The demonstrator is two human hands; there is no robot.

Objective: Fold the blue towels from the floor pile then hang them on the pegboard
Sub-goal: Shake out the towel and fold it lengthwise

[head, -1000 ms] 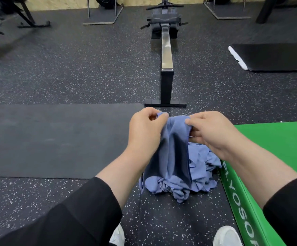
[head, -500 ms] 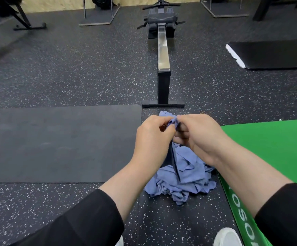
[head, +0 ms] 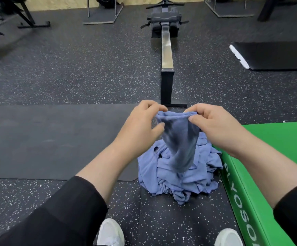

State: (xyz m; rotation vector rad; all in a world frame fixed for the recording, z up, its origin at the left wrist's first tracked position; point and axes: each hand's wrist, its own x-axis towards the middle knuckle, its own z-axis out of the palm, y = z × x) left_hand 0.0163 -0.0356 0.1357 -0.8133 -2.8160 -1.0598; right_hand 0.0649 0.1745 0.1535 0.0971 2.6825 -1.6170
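Holding one blue towel (head: 178, 139) up by its top edge, my two hands work just above the floor pile (head: 172, 176) of blue towels in a gym. My left hand (head: 140, 125) pinches the towel's left corner, fingers curled over the hem; my right hand (head: 213, 125) pinches the right corner between thumb and forefinger, so both are clamped on the same cloth, a short span of hem stretched between them. The towel hangs down in a loose, narrowing drape, and its lower end looks to reach the heap below, though I cannot tell whether it touches.

The pile sits crumpled on the speckled black rubber floor (head: 55, 77), just beside a green plyo box (head: 268, 157) on my right, whose white lettering runs down its near face. A dark exercise mat (head: 46, 139) lies flat to my left, its corner meeting the pile. Beyond my hands, the steel rail of a rowing machine (head: 166, 50) runs straight away from me toward the far wall. A black pad with a white end (head: 275, 55) lies on the floor at right. My black sleeves (head: 64, 215) are pushed back from the forearms, and the toes of my white shoes (head: 110, 233) show at the bottom edge. The pegboard is out of this view.
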